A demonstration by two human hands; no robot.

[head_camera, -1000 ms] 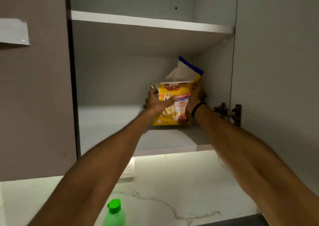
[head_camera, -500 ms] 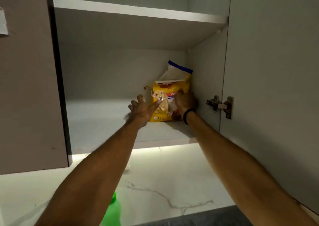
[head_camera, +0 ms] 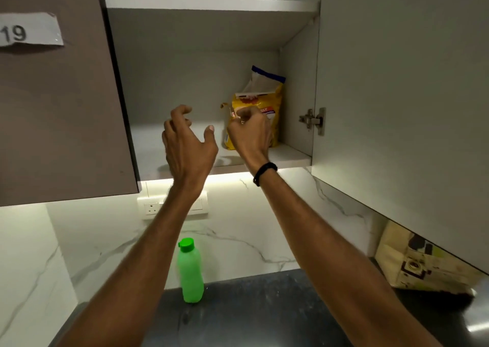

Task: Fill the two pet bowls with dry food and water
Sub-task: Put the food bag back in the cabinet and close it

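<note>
A yellow dry pet food bag with its white top folded open stands upright at the back right of the lower cupboard shelf. My right hand is in front of the bag, fingers curled shut, and hides its lower left part; nothing shows in the hand. My left hand hovers left of it at the shelf's front edge, fingers apart and empty. A green bottle with a green cap stands on the dark counter below. No pet bowls are in view.
The cupboard door hangs open on the right, with its hinge beside the bag. A closed door with a "19" label is on the left. A wall socket sits on the marble backsplash. A printed paper bag stands at right.
Both hands held the food bag on the shelf a second ago. The left let go first, then the right; both have drawn back toward me while the bag stays on the shelf.
</note>
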